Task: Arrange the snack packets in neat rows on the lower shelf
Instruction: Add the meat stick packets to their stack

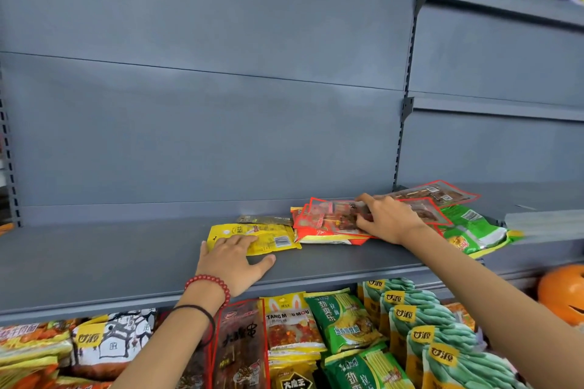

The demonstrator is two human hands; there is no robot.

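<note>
**A:** Where are the packets?

**B:** On the grey shelf (94,262), bunched toward its right half. A yellow packet (271,238) lies flat near the middle. A red stack (325,221) sits just beside it at three o'clock, and a green packet (471,229) lies farther out the same way. Some clear packets (439,193) rest at twelve o'clock of the green one, by the back panel. I'd say there is no row yet.

**A:** And the hands?

**B:** The left hand (234,257) is flat and open, with its fingers on the yellow packet's near corner and its thumb out on bare shelf. The right hand (387,218) has bent fingers on top of the red stack. I cannot tell whether it pinches the top packet or only presses it.

**A:** What could go wrong?

**B:** Mostly the green packet. Its six o'clock edge seems to hang over the shelf lip. If the right hand drags the stack toward three o'clock, it may nudge the green one off onto the stock (344,322) below.

**A:** Anything else?

**B:** The stack looks like glossy film on film, and it is skewed. Pulling the top packet could fan the rest out or shove them onto the yellow packet. A flat palm also slides a slick packet without steering it, so the yellow one may end up crooked.
</note>
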